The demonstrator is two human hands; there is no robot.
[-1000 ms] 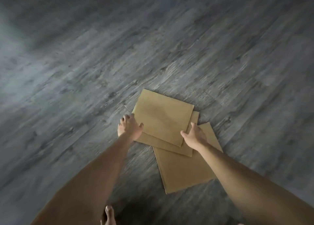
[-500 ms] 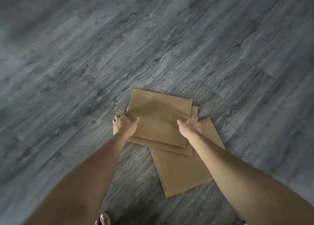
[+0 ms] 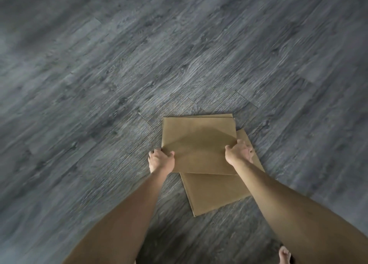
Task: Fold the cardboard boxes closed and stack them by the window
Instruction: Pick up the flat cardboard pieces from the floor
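Gripping the top box (image 3: 196, 144) by opposite edges, left hand (image 3: 161, 161) and right hand (image 3: 238, 152) hold it over another flattened box (image 3: 215, 192) on the floor (image 3: 99, 84).

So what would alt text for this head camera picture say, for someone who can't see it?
Seen from above, a person's left hand and right hand grip the side edges of the top flattened cardboard box. It overlaps another flattened box lying on the grey wood-grain floor.
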